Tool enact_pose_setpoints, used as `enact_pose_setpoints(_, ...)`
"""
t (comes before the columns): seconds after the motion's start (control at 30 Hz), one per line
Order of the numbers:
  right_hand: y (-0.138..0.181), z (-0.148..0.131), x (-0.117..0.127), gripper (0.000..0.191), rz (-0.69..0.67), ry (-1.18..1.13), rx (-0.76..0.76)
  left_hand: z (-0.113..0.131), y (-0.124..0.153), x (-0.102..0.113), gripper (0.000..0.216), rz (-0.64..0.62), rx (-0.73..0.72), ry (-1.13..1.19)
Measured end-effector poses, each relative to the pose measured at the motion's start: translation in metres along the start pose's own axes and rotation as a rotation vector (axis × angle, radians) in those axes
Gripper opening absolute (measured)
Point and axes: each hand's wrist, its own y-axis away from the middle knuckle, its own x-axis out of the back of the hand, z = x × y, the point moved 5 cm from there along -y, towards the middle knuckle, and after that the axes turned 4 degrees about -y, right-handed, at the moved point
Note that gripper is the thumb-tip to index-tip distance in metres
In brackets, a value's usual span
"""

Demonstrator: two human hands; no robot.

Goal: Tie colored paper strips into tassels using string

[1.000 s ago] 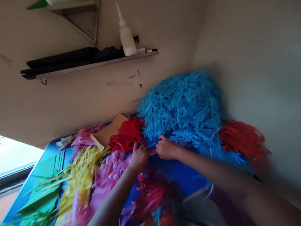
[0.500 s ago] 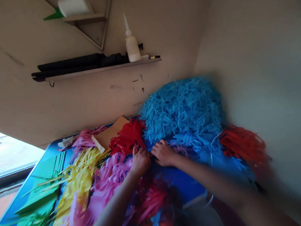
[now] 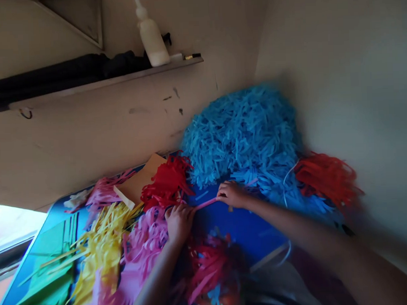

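A narrow pink paper strip (image 3: 205, 204) stretches between my two hands, low over the blue tabletop (image 3: 241, 224). Its left end is pinched in my left hand (image 3: 179, 222), beside the pink fringed paper (image 3: 149, 232). My right hand (image 3: 233, 194) has its fingers closed on the strip's other side, and a bit of pink shows past it. Red fringed paper (image 3: 166, 180) lies just behind my left hand. Beyond my right hand stands a large bulky form covered in blue paper fringe (image 3: 243, 133).
Yellow fringed paper (image 3: 101, 243) and green paper (image 3: 43, 262) spread over the table's left. Red fringe (image 3: 326, 179) lies at right, more dark red fringe (image 3: 210, 268) in front. A wall shelf (image 3: 104, 85) holds a white squeeze bottle (image 3: 153, 41). Walls meet behind the blue form.
My hands have moved apart, the right one going right and slightly up, and the pink strip now shows stretched between them. The view has shifted, bringing the shelf closer.
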Motion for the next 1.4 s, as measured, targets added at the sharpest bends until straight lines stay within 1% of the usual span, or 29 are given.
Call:
enact_pose_setpoints(0.1, -0.004, 0.0, 0.001, 0.014, -0.007, 0.002, -0.071, 0.002, -0.006, 0.001, 0.027, -0.027, 0.019, -0.015)
enact_pose_setpoints(0.2, -0.012, 0.001, 0.003, 0.012, -0.045, 0.019, -0.123, 0.003, -0.014, 0.002, 0.024, -0.061, 0.027, -0.04)
enact_pose_setpoints(0.3, -0.019, 0.002, 0.004, 0.015, -0.103, 0.048, -0.154, 0.004, -0.021, 0.002, 0.021, -0.089, 0.021, -0.066)
enact_pose_setpoints(0.37, -0.023, -0.001, 0.007, 0.015, -0.122, 0.08, -0.148, 0.005, -0.023, 0.004, 0.019, -0.086, 0.004, -0.081)
enact_pose_setpoints(0.43, -0.023, -0.009, 0.011, 0.012, -0.117, 0.122, -0.092, 0.009, -0.023, 0.008, 0.018, -0.062, -0.052, -0.091)
enact_pose_setpoints(0.47, -0.023, -0.015, 0.013, 0.011, -0.111, 0.144, -0.039, 0.013, -0.021, 0.01, 0.018, -0.05, -0.099, -0.093)
enact_pose_setpoints(0.6, -0.018, -0.036, 0.016, 0.013, -0.126, 0.215, 0.25, 0.028, -0.014, 0.016, 0.022, -0.005, -0.296, -0.1)
enact_pose_setpoints(0.7, -0.016, -0.045, 0.012, 0.015, -0.149, 0.254, 0.398, 0.034, -0.013, 0.017, 0.019, 0.041, -0.361, -0.109)
enact_pose_setpoints(0.83, -0.02, -0.051, 0.005, 0.023, -0.13, 0.293, 0.487, 0.038, -0.016, 0.015, 0.02, 0.114, -0.402, -0.115)
enact_pose_setpoints(1.0, -0.027, -0.045, 0.002, 0.016, -0.079, 0.315, 0.451, 0.039, -0.021, 0.013, 0.021, 0.204, -0.406, -0.114)
enact_pose_setpoints(1.1, -0.025, -0.046, 0.003, 0.014, -0.039, 0.313, 0.415, 0.038, -0.021, 0.011, 0.021, 0.222, -0.398, -0.119)
enact_pose_setpoints(1.27, -0.012, -0.061, -0.004, 0.021, 0.013, 0.298, 0.382, 0.037, -0.015, 0.006, 0.023, 0.186, -0.368, -0.12)
enact_pose_setpoints(1.33, -0.007, -0.058, -0.006, 0.027, 0.006, 0.281, 0.355, 0.036, -0.01, 0.005, 0.023, 0.153, -0.355, -0.119)
enact_pose_setpoints(1.4, -0.001, -0.048, -0.005, 0.028, 0.0, 0.253, 0.325, 0.032, -0.004, 0.005, 0.023, 0.112, -0.342, -0.113)
